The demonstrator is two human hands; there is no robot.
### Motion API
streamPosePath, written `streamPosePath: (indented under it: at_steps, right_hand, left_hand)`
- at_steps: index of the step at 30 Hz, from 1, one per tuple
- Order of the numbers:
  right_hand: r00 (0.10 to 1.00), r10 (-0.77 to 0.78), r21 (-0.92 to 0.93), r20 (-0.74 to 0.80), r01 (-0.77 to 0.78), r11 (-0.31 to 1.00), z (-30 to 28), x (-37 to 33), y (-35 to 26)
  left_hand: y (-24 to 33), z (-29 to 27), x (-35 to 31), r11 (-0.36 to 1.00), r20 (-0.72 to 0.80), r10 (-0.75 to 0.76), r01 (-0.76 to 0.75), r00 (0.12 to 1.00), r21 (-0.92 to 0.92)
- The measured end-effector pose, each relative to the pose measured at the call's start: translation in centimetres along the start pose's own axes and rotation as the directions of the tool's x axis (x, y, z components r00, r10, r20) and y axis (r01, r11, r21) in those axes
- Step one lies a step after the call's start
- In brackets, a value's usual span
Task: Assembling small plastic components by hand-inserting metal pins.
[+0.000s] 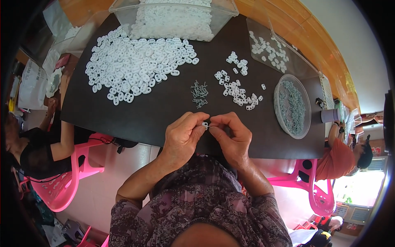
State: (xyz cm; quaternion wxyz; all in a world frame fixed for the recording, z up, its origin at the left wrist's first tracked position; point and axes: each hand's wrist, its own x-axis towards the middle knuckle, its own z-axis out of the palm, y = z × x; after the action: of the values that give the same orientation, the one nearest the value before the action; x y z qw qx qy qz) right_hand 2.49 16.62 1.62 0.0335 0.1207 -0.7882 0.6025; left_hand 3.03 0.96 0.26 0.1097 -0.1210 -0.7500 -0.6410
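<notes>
Close to the table's near edge, my left hand (183, 133) pinches a small white plastic piece (205, 124) with a hole in it. My right hand (233, 138) is closed in a pinch on a thin grey screw (210, 126), its end at the white piece. How far the screw sits in the hole is too small to tell. Just beyond my hands lies a little heap of grey screws (199, 94). Right of that heap are loose small white pieces (238, 92). A large pile of white oval two-holed pieces (135, 61) spreads over the far left.
A clear bin (224, 7) full of white pieces stands at the back. A round tub (276, 108) of screws is at the right, near a clear tray (257, 64) with white pieces. People sit at both sides near pink chairs (74, 177).
</notes>
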Motion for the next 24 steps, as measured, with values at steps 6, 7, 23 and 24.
streamPosePath:
  at_steps: [6, 7, 23, 24]
  right_hand:
    - [1.0, -0.009, -0.026, 0.007, 0.01, 1.0, 0.3, 0.05, -0.1]
    - [1.0, 0.0, -0.015, 0.001, 0.0, 1.0, 0.36, 0.04, -0.08]
    - [0.999, 0.003, 0.02, 0.034, -0.003, 1.0, 0.48, 0.23, 0.59]
    - [0.999, 0.003, 0.02, 0.04, -0.004, 1.0, 0.46, 0.25, 0.59]
  left_hand:
    - [-0.22, -0.06, 0.0, 0.998, -0.008, 0.038, -0.038, 0.999, 0.04]
    - [-0.25, -0.07, 0.01, 0.997, -0.009, 0.058, -0.058, 0.998, 0.057]
    - [-0.06, -0.51, 0.01, 0.994, 0.0, 0.09, -0.089, 0.996, 0.059]
    - [-0.02, -0.54, 0.0, 0.993, 0.013, 0.102, -0.102, 0.995, 0.064]
